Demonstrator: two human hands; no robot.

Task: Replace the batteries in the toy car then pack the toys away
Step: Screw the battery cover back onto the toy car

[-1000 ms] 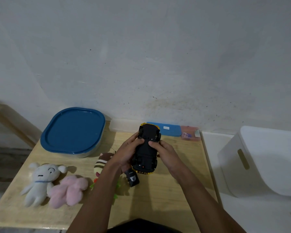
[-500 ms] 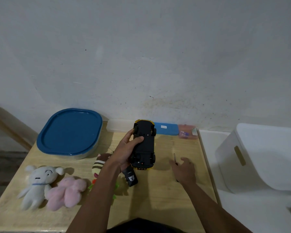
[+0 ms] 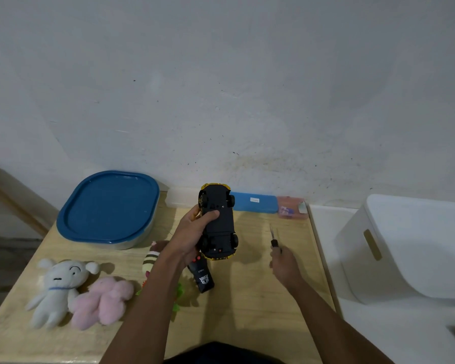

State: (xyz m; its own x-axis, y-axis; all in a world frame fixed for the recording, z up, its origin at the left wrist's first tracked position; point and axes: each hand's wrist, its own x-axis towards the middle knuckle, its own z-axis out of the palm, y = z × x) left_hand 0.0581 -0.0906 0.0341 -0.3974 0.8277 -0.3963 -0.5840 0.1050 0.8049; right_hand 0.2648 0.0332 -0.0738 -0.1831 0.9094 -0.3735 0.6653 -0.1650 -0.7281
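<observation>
My left hand (image 3: 189, 232) grips a yellow toy car (image 3: 219, 222) turned upside down, its black underside and wheels facing me, held above the wooden table (image 3: 247, 311). To the right of the car, my right hand (image 3: 284, 264) is closed on the black handle of a small screwdriver (image 3: 274, 236), whose shaft points away from me over the table. A black remote control (image 3: 202, 275) lies on the table just below the car. A white plush (image 3: 54, 287) and a pink plush (image 3: 101, 300) lie at the front left; a striped plush (image 3: 151, 256) is partly hidden behind my left forearm.
A container with a blue lid (image 3: 108, 208) stands at the back left. A blue case (image 3: 255, 202) and a small pink box (image 3: 290, 207) lie along the wall. A white storage bin (image 3: 405, 248) stands off the table's right edge.
My right hand left the car, moved right and down to the table and closed on the screwdriver. My left hand alone keeps holding the upside-down car.
</observation>
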